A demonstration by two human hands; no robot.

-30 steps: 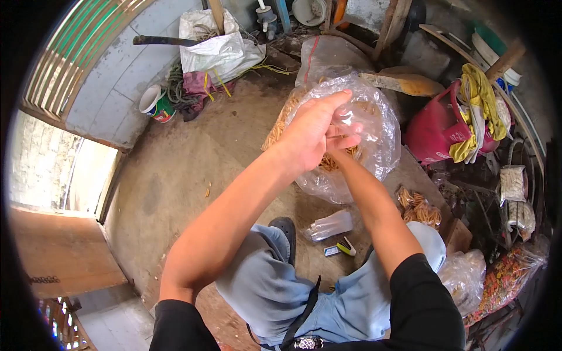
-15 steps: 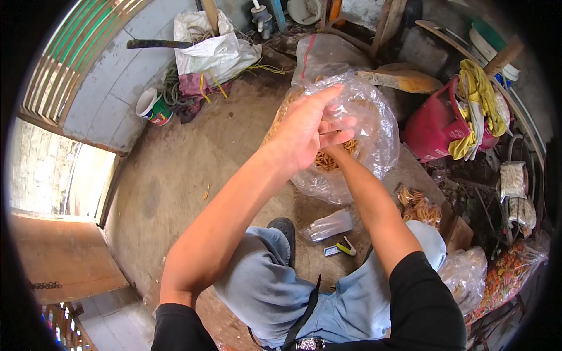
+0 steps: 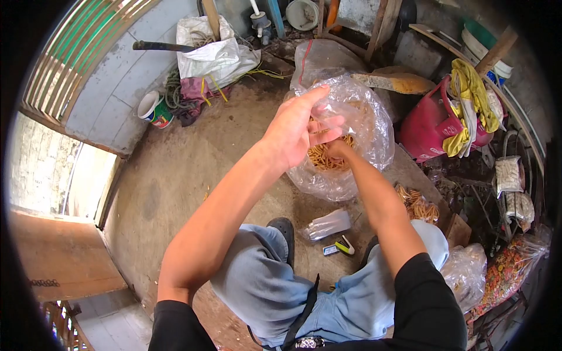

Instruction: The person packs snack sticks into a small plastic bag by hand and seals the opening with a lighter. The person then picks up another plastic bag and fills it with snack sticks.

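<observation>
A large clear plastic bag stands on the floor in front of me, its mouth spread around a heap of brown stick-shaped snacks. My left hand is above the bag's left side, thumb and fingers curved around thin clear plastic, which looks like a small bag. Reaching into the large bag's mouth, my right hand touches the snacks; its fingertips are hidden among them. By my feet lie a stack of clear plastic bags and a green-and-black stapler beside a small blue box.
Filled snack packs lie right of my right forearm. A red tub draped with yellow cloth stands at right. Bags of colourful snacks sit at lower right. A white sack and a small bucket stand at back left.
My right hand has shifted slightly within the large bag's mouth, and more of it shows against the snacks. My left hand keeps its grip; the view has shifted a little.
</observation>
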